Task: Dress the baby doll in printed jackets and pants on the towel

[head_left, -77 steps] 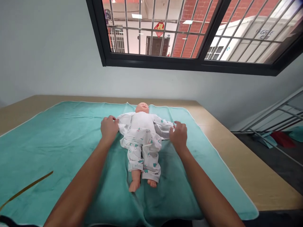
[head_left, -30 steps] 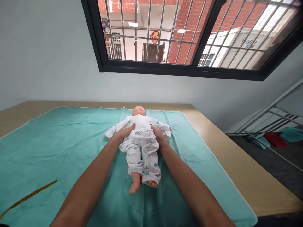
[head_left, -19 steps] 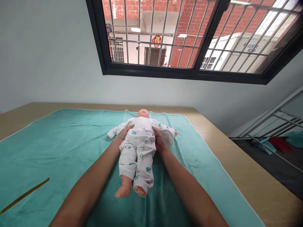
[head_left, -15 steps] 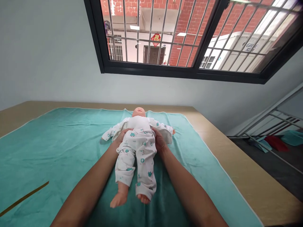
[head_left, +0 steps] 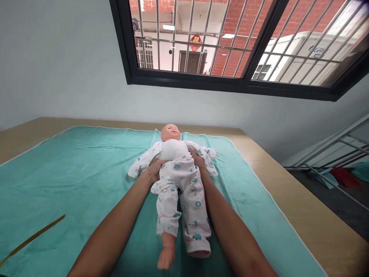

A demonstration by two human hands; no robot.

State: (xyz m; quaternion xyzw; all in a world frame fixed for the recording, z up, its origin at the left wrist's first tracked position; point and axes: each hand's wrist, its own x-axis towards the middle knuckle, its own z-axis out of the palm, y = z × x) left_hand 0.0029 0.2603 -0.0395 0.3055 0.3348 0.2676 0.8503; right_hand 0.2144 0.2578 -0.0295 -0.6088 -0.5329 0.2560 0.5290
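A baby doll [head_left: 173, 149] lies on its back on a teal cloth [head_left: 95, 165], head toward the wall. It wears an open, printed white jacket [head_left: 147, 157], its front spread to both sides, and printed white trousers [head_left: 184, 175]. My left hand [head_left: 157, 169] is closed on the trousers' waist at the doll's left side in view. On the opposite side my right hand [head_left: 198, 159] grips the waistband, fingers partly hidden behind the cloth. One bare foot [head_left: 166, 256] sticks out of the left trouser leg; the right leg's cuff hides the other foot.
A thin brown strip [head_left: 34, 236] lies on the cloth at the left. The wooden tabletop [head_left: 276, 192] shows around the cloth. A barred window [head_left: 196, 79] is above, and a metal rack [head_left: 334, 154] stands at the right.
The doll has turned slightly, its hips and legs swinging right. The right trouser cuff now covers the foot that showed before. Both hands stay at the waist; the view has shifted a little.
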